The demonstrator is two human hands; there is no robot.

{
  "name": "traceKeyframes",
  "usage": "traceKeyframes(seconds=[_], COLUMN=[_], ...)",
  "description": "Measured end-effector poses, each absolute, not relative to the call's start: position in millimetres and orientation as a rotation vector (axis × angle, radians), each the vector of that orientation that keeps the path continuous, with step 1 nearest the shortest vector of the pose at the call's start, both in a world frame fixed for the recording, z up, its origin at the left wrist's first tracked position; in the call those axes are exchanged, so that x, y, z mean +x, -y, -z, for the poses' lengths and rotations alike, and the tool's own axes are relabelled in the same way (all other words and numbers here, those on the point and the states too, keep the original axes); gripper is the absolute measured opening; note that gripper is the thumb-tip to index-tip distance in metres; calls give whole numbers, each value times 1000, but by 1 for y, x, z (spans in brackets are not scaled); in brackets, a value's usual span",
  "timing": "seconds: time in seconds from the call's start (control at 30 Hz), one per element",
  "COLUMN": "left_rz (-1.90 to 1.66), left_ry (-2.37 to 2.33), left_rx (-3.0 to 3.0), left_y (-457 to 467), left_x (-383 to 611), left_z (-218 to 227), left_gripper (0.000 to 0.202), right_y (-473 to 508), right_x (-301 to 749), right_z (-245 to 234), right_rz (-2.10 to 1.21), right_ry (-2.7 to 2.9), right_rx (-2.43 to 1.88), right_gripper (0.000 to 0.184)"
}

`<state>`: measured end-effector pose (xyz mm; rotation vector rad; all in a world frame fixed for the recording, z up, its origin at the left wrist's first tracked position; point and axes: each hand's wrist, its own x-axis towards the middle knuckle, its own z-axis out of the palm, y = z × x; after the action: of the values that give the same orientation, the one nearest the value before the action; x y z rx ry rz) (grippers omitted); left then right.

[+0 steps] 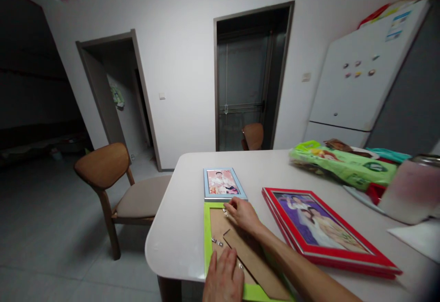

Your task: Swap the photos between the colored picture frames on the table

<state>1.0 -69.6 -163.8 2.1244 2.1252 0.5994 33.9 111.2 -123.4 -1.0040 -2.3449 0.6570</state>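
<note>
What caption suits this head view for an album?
Left hand rests on a face-down green frame while right hand fingers its top clip; red frame alongside.

the left hand point(223, 275) lies flat, palm down, low in view, fingers together and pointing away from the body. the right hand point(242, 215) reaches farther forward on a bare forearm coming in from the lower right, knuckles up, fingertips curled down; whether they pinch anything cannot be told
</note>
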Motion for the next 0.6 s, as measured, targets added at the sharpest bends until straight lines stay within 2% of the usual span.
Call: traceKeyframes(seconds=[0.1,0.17,0.33,0.43,0.5,0.6], left_rz=[-611,-751,-1488,-1856,-1926,-1992], left_ry=[-2059,-2011,-1862,-1539,-1324,-1172], left_rx=[2112,2093,1624,1157,953,839], left_y=[67,71,76,64,53,33], left_x=[0,-4,2,25,40,55], left_z=[163,151,99,77,70,64], left_gripper=[56,52,19,22,30,40], right_y=[-110,-108,-68,-32,-20,-34], right_x=[71,98,124,110,105,121], right_z=[111,107,122,127,122,106], right_rz=[-759,-969,-1675,-2112,-2137,-1929], right_ry=[2279,2063,1319,1116,978,928], right_rx=[-904,-888,-935,-804,-643,-625], right_gripper=[29,31,33,40,41,48])
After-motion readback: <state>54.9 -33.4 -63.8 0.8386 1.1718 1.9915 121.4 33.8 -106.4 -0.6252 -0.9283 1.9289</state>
